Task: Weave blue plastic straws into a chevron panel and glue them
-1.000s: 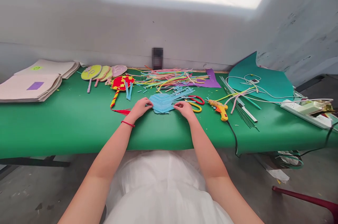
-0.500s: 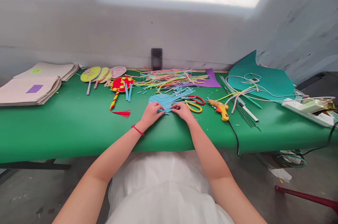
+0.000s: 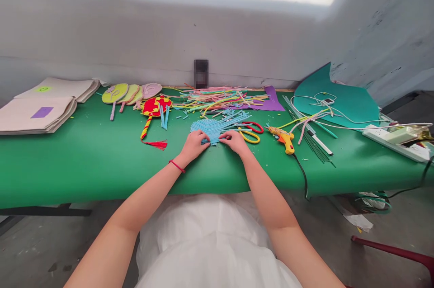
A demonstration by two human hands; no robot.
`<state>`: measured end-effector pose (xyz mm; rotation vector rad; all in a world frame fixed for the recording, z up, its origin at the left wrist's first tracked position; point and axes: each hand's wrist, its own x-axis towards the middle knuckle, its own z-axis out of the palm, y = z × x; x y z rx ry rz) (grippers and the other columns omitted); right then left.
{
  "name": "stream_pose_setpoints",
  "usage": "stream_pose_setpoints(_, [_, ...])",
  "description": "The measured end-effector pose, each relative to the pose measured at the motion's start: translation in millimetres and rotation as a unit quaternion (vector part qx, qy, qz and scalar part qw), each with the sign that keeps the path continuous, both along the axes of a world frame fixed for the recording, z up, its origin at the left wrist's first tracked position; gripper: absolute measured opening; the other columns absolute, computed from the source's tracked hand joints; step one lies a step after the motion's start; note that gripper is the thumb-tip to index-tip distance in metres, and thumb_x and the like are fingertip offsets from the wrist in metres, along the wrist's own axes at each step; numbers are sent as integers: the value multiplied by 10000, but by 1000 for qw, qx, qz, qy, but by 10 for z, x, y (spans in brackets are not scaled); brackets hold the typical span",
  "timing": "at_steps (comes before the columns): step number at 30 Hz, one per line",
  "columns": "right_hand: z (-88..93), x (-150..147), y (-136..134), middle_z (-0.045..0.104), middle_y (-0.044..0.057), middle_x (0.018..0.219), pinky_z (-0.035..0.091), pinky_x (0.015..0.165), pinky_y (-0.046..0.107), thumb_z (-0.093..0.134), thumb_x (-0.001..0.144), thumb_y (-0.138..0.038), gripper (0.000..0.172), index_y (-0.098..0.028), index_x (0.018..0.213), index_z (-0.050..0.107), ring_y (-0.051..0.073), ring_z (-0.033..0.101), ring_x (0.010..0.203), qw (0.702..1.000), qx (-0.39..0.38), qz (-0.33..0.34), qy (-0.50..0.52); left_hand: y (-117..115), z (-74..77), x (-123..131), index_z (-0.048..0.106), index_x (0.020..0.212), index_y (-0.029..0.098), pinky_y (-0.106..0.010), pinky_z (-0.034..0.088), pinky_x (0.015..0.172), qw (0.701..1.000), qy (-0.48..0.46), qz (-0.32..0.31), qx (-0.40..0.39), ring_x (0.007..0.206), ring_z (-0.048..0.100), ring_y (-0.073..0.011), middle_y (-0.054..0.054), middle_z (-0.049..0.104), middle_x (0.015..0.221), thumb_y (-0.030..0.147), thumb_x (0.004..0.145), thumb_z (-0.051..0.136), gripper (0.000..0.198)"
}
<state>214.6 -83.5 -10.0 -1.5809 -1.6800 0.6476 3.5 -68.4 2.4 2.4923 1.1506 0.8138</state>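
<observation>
A person in white works at a green-covered table (image 3: 101,166), both bare hands at the near part of a blue ribbed piece (image 3: 206,126), which lies at the table's middle with loose strips fanning out to its upper right. The left hand (image 3: 195,144), a red cord (image 3: 176,167) at its wrist, curls over the near left edge, thumb and fingers close together; the right hand (image 3: 236,141) sits at the right edge, thumb near forefinger. Whether either grips the piece or only presses it cannot be told. Scissor handles (image 3: 251,133), red and yellow, lie just beyond the right hand, near a yellow glue gun (image 3: 284,138). Behind spreads a pile of coloured strips (image 3: 217,98); to the left lies a red-and-yellow fan (image 3: 151,108).
</observation>
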Motion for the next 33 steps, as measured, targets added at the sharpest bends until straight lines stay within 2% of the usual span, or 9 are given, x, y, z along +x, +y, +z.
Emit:
stream_pose_setpoints(4, [39,-23,-21,605,27,845,445,725,302,731,673,-316,163,-217,802,728,168,563,773,1000,7,16,-16,5,4,3,657,855,220,-363,431,839,1000,0,-1,-7,907,554,-216,-45,588,900,236,781,611,88])
stream_pose_setpoints(11, [79,-59,-41,587,24,827,426,738,302,724,691,-265,100,-219,779,736,168,555,786,999,6,16,-27,17,-1,10,663,849,212,-368,431,843,1000,0,-1,-18,904,546,-218,-49,586,889,222,775,606,94])
stream_pose_setpoints(19, [82,-49,-42,591,29,838,429,750,301,721,695,-256,98,-221,785,743,171,558,798,1000,-1,16,-12,99,-48,-16,674,862,226,-365,433,888,998,-14,-14,-59,937,549,-209,-39,591,919,216,763,587,132])
stream_pose_setpoints(26, [86,-58,-35,585,29,827,426,741,295,719,697,-232,81,-215,771,746,163,554,779,1000,-3,12,-19,114,-83,-8,679,858,226,-369,434,902,998,-17,-11,-57,942,554,-210,-39,591,916,194,745,576,157])
stream_pose_setpoints(33, [65,-42,-33,590,28,833,426,761,300,717,703,-239,79,-220,775,746,168,563,800,1000,1,17,-16,131,-49,-25,666,880,218,-357,430,900,996,-36,-25,-74,946,567,-203,-38,618,924,217,782,546,154])
